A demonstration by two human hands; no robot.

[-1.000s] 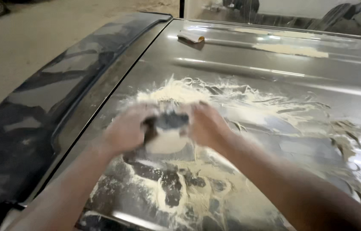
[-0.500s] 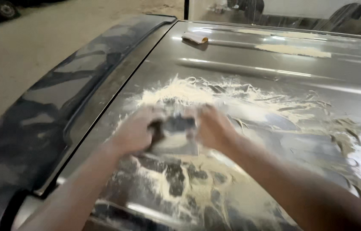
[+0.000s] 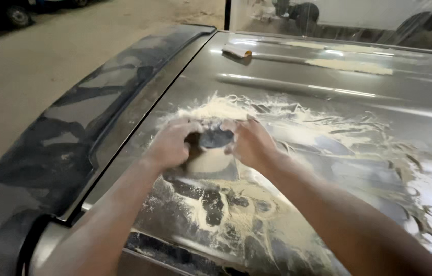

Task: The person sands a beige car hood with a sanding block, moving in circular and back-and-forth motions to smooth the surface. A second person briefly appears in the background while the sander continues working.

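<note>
While both my hands press the dark sanding block [image 3: 215, 138] against the wet car roof [image 3: 328, 107], the stroke has carried them a little up the panel.

Compared with a second ago, my left hand [image 3: 171, 144] and right hand [image 3: 249, 143] sit slightly farther from me, and the block between them now lies nearer the upper edge of the pale slurry [image 3: 236, 204], with a smeared patch left just below it. Both hands are clenched on the block, one at each side, fingers curled over its top, holding it flat on the metal. I judge the rubbing is mid-stroke, with plenty of slurry-covered panel to my right not yet worked. A small pad [image 3: 237, 51] lies well apart near the far edge, untouched.
</note>
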